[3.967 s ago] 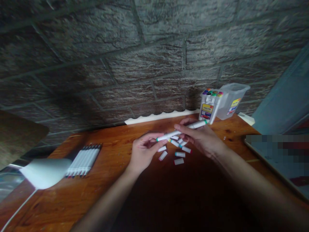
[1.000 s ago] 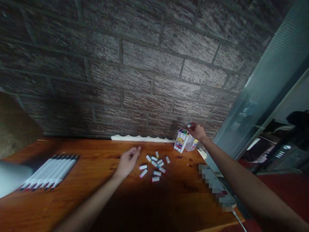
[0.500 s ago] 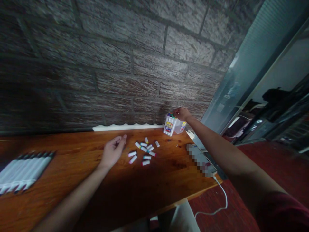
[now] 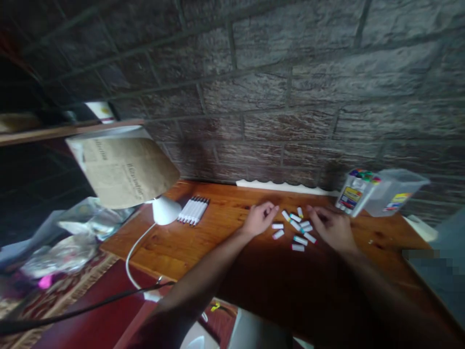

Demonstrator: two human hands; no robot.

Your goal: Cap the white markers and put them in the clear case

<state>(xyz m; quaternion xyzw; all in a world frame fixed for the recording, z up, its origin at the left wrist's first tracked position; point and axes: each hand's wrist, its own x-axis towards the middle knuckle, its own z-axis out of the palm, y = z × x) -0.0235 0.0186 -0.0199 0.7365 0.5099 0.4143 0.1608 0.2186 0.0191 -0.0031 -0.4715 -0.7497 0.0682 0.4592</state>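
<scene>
Right hand back from marker box (empty, open), left hand open beside caps

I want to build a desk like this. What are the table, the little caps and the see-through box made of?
Table: looks like varnished wood, orange-brown with grain and knots, slightly glossy. Caps: probably smooth plastic, white with coloured ends. Box: likely clear plastic; the wall shows through it.

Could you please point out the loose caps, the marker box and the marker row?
loose caps (image 4: 300, 240): head view, on one white cap in the cluster.
marker box (image 4: 351, 198): head view, yellow label.
marker row (image 4: 193, 210): head view, middle of the white barrels.
</scene>
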